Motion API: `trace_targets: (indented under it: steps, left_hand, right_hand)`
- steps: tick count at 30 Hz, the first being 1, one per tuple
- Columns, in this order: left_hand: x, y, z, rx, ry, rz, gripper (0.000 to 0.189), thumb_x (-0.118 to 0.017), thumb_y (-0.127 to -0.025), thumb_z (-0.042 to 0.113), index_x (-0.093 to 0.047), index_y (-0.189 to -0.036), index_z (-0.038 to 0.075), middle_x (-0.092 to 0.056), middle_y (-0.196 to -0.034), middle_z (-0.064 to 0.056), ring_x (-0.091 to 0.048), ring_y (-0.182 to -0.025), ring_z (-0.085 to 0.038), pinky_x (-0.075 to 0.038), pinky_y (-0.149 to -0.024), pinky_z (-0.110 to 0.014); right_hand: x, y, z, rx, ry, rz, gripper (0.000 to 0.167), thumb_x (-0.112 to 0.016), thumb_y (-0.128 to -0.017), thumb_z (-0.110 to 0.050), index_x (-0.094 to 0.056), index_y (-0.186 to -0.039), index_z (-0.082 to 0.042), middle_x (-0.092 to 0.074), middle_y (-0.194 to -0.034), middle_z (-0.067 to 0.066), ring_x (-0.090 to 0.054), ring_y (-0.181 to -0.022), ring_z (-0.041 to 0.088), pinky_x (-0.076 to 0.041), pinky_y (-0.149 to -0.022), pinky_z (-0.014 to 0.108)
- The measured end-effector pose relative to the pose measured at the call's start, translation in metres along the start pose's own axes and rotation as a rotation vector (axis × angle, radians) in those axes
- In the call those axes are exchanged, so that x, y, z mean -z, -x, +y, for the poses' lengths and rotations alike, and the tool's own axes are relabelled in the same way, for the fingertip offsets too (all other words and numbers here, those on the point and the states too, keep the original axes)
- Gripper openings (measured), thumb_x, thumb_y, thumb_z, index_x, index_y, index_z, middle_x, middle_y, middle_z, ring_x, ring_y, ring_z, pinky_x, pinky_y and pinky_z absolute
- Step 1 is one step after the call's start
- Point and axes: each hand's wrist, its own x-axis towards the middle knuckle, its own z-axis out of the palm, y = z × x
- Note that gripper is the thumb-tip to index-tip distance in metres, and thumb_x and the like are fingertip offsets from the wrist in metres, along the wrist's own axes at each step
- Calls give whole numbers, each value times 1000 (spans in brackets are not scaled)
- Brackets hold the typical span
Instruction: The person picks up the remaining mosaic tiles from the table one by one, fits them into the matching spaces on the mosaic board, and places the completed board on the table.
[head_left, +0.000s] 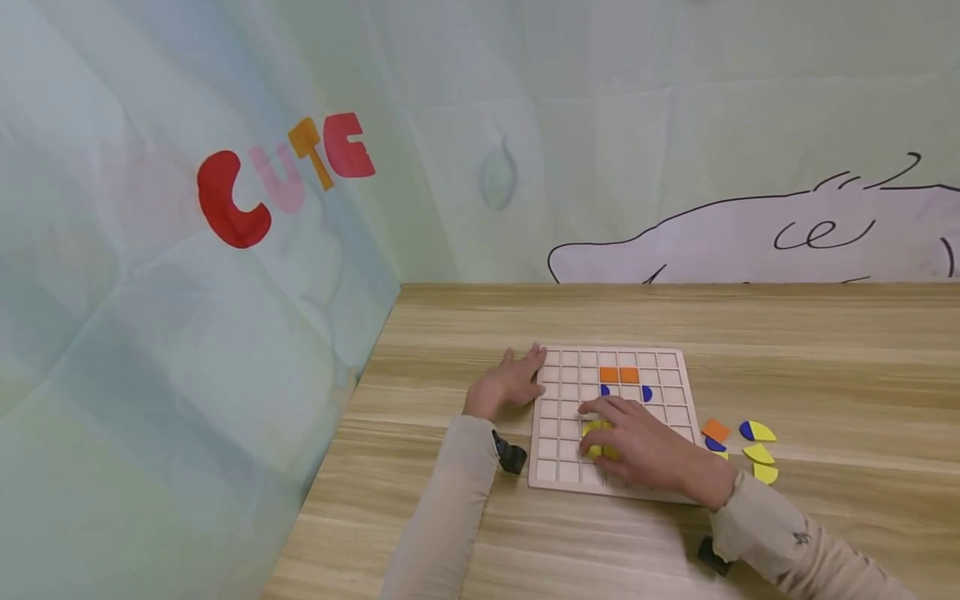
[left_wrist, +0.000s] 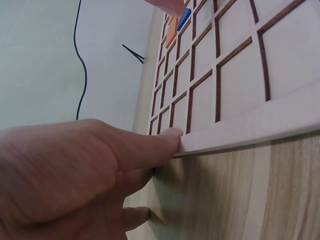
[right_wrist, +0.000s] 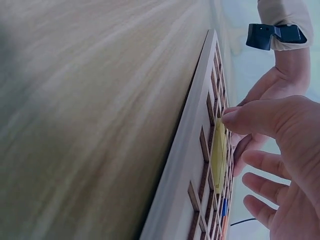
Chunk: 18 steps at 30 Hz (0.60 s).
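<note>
A pale wooden grid board lies flat on the table. My left hand rests at its left edge, fingers straight and spread, and in the left wrist view the thumb lies on the rim. Over the board's lower middle, my right hand has its thumb tip at the end of the yellow pieces, its other fingers loosely bent. Two orange squares fill neighbouring cells higher up, with two blue rounded pieces just below. Part of the grid is hidden beneath the right hand.
Right of the board lie loose pieces: an orange square, a blue piece below it, a blue and yellow pair and yellow wedges. A printed cloth wall borders the wood-grain table at the back and left.
</note>
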Motion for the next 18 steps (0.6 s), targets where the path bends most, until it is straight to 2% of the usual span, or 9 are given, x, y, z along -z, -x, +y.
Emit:
trace_targets:
  steps: [9,14,18]
  left_hand:
    - [1,0,0,-13,8,-7,65,-45,-101,26,-10,-155,20,-1,-162,5,5,-148,-35,-7,-117,-60]
    - [0,0,0,-11,10,-5,64,-45,-102,25,-9,-155,21,0,-162,5,6,-148,-35,-6,-117,-59]
    - [0,-1,-1,-4,9,-3,64,-44,-102,26,-10,-155,21,-1,-162,6,6,-148,-34,-6,-117,-58]
  right_hand:
    - [4,5,4,-6,25,73,20,-76,-80,-21,-70,-99,-24,-56,-130,8,-49,-122,28,-43,-99,50]
    - [15,12,11,-12,57,156,23,-79,-75,-13,-70,-96,-18,-57,-125,12,-54,-115,30,-47,-92,49]
    - [27,19,19,-42,74,183,27,-79,-75,-9,-69,-98,-17,-57,-124,13,-54,-113,32,-47,-91,51]
